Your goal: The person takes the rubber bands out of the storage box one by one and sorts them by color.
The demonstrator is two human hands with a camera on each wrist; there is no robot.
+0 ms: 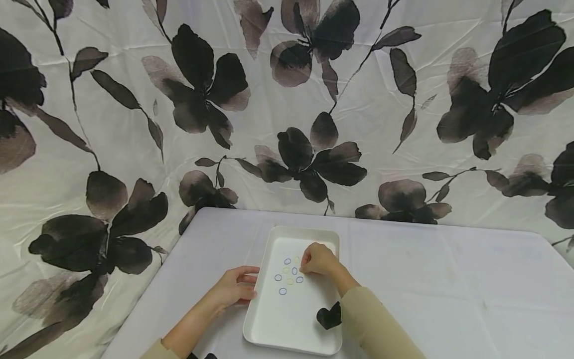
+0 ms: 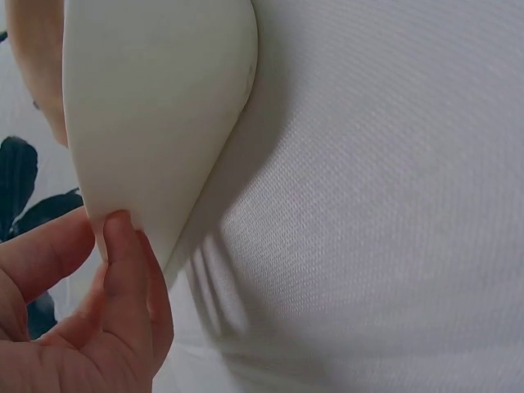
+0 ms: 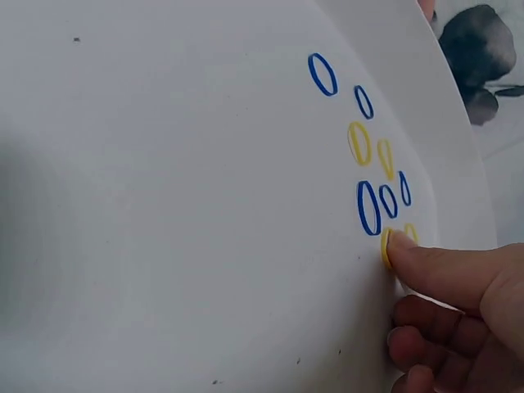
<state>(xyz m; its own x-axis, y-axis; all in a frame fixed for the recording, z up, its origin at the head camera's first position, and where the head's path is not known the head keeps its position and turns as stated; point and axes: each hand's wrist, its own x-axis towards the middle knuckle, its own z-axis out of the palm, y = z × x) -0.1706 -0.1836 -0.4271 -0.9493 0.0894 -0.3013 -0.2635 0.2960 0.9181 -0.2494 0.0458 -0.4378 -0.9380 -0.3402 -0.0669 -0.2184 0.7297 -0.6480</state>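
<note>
A white rectangular tray (image 1: 291, 321) lies on the table with several small blue rings (image 3: 369, 208) and yellow rings (image 3: 359, 143) grouped on its floor. My right hand (image 1: 320, 260) reaches over the tray's right side. Its thumb and a finger pinch a yellow ring (image 3: 386, 249) at the end of the group, the thumb tip covering part of it. At the tray's left rim is my left hand (image 1: 233, 287). In the left wrist view, its fingers (image 2: 123, 262) grip the edge of the tray wall, with fingertips on either side.
A white cloth covers the table (image 1: 430, 289). Behind it hangs a white curtain (image 1: 390, 129) with dark flowers. A black piece (image 1: 329, 316) shows beside the right sleeve, over the tray's right edge. Small dark specks dot the tray floor in the right wrist view.
</note>
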